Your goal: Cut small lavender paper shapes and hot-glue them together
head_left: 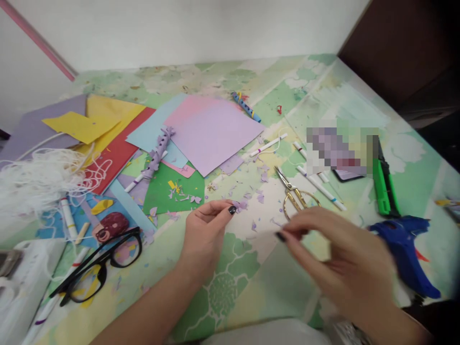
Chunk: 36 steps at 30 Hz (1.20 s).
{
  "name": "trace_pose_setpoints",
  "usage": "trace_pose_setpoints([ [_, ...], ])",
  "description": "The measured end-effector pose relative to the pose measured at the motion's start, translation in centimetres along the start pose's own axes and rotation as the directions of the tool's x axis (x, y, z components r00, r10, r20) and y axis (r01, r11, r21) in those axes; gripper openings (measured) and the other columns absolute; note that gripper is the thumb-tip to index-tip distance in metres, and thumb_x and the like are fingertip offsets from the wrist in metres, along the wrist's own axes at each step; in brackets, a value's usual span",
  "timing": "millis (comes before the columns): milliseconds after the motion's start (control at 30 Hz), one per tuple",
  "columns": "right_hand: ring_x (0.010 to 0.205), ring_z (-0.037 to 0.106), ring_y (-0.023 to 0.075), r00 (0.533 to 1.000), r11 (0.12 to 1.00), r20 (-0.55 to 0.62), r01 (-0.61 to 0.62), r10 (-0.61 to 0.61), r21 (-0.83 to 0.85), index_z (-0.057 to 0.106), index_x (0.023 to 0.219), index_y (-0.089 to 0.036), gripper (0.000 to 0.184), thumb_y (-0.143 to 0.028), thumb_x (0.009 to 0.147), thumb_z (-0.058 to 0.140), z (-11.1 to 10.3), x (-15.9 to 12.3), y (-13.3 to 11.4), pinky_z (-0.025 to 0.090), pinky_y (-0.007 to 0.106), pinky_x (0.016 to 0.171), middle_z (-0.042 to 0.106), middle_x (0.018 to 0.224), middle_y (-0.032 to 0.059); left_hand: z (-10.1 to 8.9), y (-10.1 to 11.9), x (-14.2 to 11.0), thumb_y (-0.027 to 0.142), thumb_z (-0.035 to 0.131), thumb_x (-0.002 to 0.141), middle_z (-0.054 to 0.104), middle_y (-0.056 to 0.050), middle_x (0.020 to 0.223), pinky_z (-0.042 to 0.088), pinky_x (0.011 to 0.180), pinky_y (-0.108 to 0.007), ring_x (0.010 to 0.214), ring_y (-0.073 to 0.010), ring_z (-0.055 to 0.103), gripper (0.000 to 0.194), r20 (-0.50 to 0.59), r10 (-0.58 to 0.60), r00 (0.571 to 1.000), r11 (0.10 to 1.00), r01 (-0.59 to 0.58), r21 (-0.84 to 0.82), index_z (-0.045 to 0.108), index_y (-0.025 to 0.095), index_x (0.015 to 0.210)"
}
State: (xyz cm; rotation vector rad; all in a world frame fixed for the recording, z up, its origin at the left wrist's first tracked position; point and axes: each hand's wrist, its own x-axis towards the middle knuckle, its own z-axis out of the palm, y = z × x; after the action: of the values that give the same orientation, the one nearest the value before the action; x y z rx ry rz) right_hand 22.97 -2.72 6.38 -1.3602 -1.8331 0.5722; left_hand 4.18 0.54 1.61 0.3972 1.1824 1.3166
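My left hand (206, 230) rests on the table with its fingers curled and pinches a small purple paper scrap (240, 206) between thumb and fingertips. My right hand (341, 258) hovers to the right, blurred by motion, its fingers drawn together near a thin pale strip I cannot make out. Gold-handled scissors (293, 195) lie just beyond my right hand. Purple paper bits (260, 189) are scattered between the hands and the large lilac sheet (212, 132).
Coloured paper sheets (108, 129) lie at the back left with tangled white string (39, 175). Black glasses (98, 266) sit at the front left. White marker pens (319, 184), a green tool (383, 184) and a blue glue gun (406, 249) are on the right.
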Motion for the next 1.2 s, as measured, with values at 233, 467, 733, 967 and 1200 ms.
trace_pose_setpoints([
  [233,0.054,0.052,0.0087,0.997,0.998,-0.07,-0.008,0.012,0.058,0.06,0.074,-0.018,0.01,-0.014,0.083,0.058,7.0,1.8,-0.9,0.043,0.022,0.054,0.059,0.063,-0.003,-0.3,-0.2,-0.2,0.011,0.077,0.061,0.071,-0.001,0.073,0.05,0.074,-0.024,0.077,-0.0134,0.063,0.009,0.005,0.122,0.993,0.988,-0.122,0.099,0.074,0.019,0.06],
  [467,0.048,0.05,0.006,0.991,0.995,-0.108,-0.073,0.079,0.061,0.062,0.075,-0.018,0.008,-0.012,0.081,0.06,7.3,1.4,-0.6,0.04,0.019,0.049,0.06,0.061,-0.0046,-0.4,-0.4,-0.5,0.007,0.073,0.064,0.071,-0.002,0.075,0.052,0.075,-0.026,0.078,-0.0151,0.064,0.013,0.049,0.162,0.985,0.971,-0.169,0.172,0.073,0.02,0.06],
  [733,0.046,0.048,0.0047,0.988,0.993,-0.118,-0.094,0.103,0.073,0.061,0.071,-0.017,0.01,-0.011,0.079,0.06,7.3,1.6,-0.3,0.038,0.018,0.046,0.055,0.056,-0.0057,-0.1,-0.3,-0.6,0.002,0.066,0.066,0.07,0.0,0.071,0.053,0.074,-0.022,0.073,-0.0116,0.064,0.02,0.119,0.249,0.961,0.93,-0.272,0.247,0.071,0.02,0.059],
  [967,0.046,0.047,0.0041,0.983,0.986,-0.109,-0.134,0.145,0.103,0.06,0.07,-0.017,0.01,-0.011,0.078,0.061,7.4,1.6,-0.2,0.038,0.018,0.045,0.053,0.056,-0.0061,-0.4,-0.6,-0.5,0.001,0.066,0.067,0.07,0.001,0.073,0.053,0.074,-0.019,0.075,-0.01,0.065,0.021,0.136,0.252,0.958,0.93,-0.278,0.24,0.071,0.02,0.062],
  [1200,0.047,0.048,0.0044,0.984,0.984,-0.098,-0.135,0.147,0.119,0.06,0.071,-0.017,0.009,-0.011,0.078,0.061,7.6,1.7,0.0,0.038,0.018,0.046,0.054,0.056,-0.0062,-0.4,-0.6,-0.4,0.001,0.067,0.067,0.07,0.002,0.073,0.052,0.074,-0.017,0.074,-0.009,0.064,0.02,0.128,0.212,0.969,0.949,-0.235,0.21,0.071,0.02,0.061],
])
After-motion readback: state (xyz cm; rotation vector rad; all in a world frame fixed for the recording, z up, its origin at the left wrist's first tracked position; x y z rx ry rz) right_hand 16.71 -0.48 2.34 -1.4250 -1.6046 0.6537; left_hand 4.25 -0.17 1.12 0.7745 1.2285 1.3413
